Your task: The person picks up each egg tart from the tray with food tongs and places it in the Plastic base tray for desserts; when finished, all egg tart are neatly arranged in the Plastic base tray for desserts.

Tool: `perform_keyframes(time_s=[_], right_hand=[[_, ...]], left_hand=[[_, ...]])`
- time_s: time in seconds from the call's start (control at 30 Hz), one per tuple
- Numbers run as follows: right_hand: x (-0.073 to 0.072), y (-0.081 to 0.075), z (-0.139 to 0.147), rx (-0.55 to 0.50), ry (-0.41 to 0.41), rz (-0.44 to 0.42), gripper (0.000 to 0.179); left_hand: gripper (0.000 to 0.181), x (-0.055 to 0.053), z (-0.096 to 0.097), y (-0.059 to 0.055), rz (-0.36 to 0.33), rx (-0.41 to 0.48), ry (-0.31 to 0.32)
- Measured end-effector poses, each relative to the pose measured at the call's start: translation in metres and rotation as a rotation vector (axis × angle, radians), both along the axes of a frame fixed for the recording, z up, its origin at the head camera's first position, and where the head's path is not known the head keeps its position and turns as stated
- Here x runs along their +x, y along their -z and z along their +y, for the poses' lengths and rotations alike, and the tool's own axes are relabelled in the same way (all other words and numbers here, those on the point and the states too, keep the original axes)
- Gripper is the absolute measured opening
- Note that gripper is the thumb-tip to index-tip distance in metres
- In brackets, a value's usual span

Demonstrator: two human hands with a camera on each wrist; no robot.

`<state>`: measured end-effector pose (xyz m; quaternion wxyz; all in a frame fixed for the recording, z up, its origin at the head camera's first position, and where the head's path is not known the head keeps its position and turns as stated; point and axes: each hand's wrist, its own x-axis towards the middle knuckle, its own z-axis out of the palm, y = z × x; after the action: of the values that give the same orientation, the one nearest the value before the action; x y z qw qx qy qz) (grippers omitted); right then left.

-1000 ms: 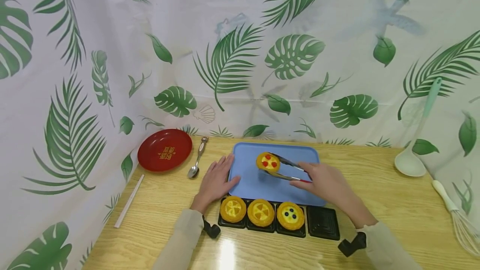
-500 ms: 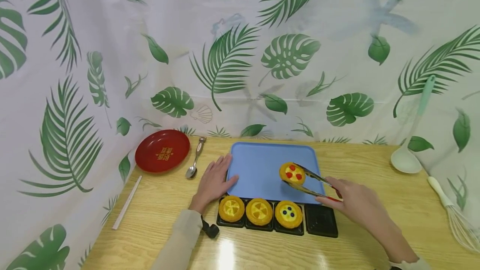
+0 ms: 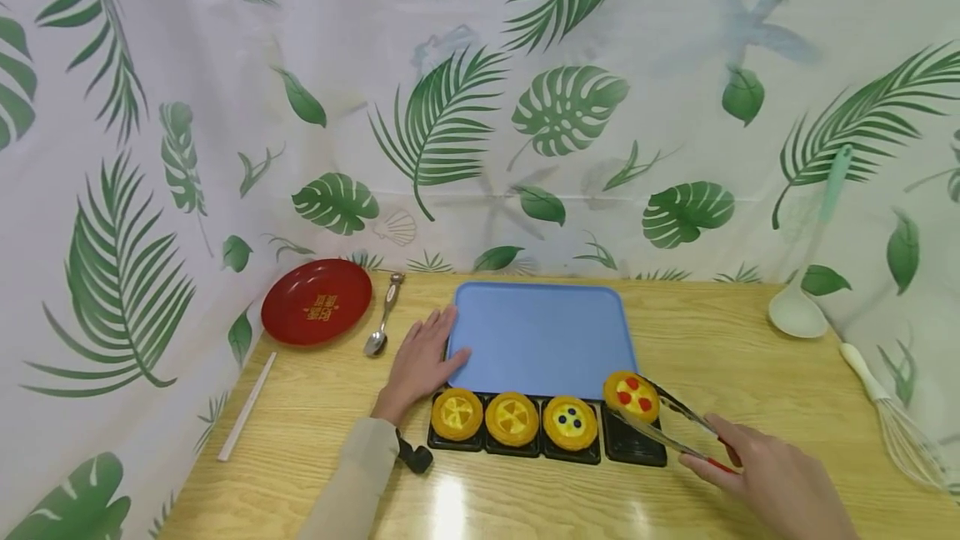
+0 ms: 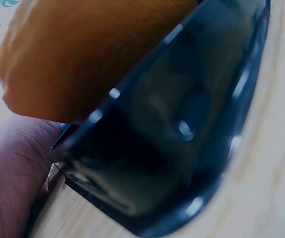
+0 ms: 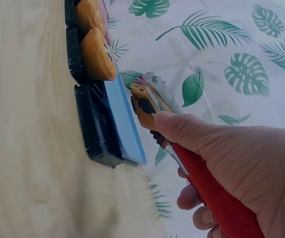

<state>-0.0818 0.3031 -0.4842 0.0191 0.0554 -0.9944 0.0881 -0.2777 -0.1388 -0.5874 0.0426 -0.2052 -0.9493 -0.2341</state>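
My right hand [image 3: 776, 473] grips red-handled metal tongs [image 3: 686, 427], whose tips hold an egg tart with red toppings [image 3: 632, 395]. That tart hangs over the far part of a vacant black square tray [image 3: 634, 442], the rightmost of a row. In the right wrist view, the tart [image 5: 143, 110] is above the black tray [image 5: 99, 126]. Flat at the left edge of the blue tray [image 3: 540, 336] rests my left hand [image 3: 422, 361], fingers straight. Beside it, tarts with yellow wedges [image 3: 457, 413] and one with blue berries [image 3: 570, 422] sit in black trays.
A red plate [image 3: 317, 302], a spoon [image 3: 384, 315] and a white stick [image 3: 247, 407] lie at the left. On the right are a ladle [image 3: 798, 312] leaning on the leaf-patterned curtain [image 3: 577, 115] and a whisk [image 3: 892, 415]. The table is wooden [image 3: 540, 498].
The right hand has carried the tongs and red-topped tart from above the blue tray rightward and nearer, to over the vacant black tray. My left hand stays at the blue tray's edge.
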Motion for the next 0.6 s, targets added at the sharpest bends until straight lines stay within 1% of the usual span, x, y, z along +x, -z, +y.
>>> perform_keyframes(time_s=[0.13,0.2,0.3,0.47,0.6], right_hand=[[0.010,0.006,0.004,-0.014,0.051,-0.085,0.054],[0.013,0.008,0.006,-0.018,0.073,-0.123,0.058],[0.015,0.013,0.008,-0.022,0.088,-0.161,0.063],[0.014,0.021,0.011,-0.022,0.092,-0.213,0.081],[0.013,0.023,0.012,-0.016,0.087,-0.223,0.083]], left_hand=[[0.082,0.000,0.000,0.000,-0.002,-0.010,-0.003],[0.082,-0.001,0.001,0.000,-0.003,-0.014,-0.004],[0.082,-0.001,0.000,0.001,-0.008,-0.017,-0.009],[0.082,-0.001,0.000,0.002,-0.012,-0.016,-0.013],[0.082,-0.001,0.001,0.003,-0.011,-0.015,-0.012]])
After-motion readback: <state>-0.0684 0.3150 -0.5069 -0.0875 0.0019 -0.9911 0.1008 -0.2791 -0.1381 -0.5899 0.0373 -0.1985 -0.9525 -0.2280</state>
